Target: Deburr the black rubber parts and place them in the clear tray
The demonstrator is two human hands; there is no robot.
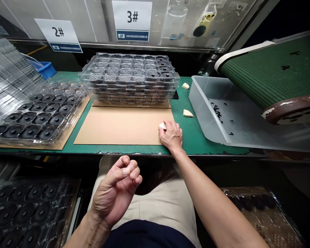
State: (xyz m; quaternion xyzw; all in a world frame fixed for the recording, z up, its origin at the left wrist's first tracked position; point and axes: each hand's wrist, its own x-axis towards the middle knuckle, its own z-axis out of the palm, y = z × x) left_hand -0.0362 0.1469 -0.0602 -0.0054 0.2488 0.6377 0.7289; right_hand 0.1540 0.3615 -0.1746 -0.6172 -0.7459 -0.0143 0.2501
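Note:
My right hand rests at the right edge of a bare brown cardboard sheet, its fingers closed around a small cream wedge-shaped piece. Two similar pieces, a nearer wedge and a farther wedge, lie on the green table to the right. My left hand is raised in front of the table edge, above my lap. Its fingers are curled and the thumb presses against them; whatever may be in that pinch is hidden.
Behind the cardboard stands a stack of clear trays, the top one partly filled with black round parts. A filled tray lies left. At right, a translucent bin holding small black bits sits under a green conveyor. More trays are below.

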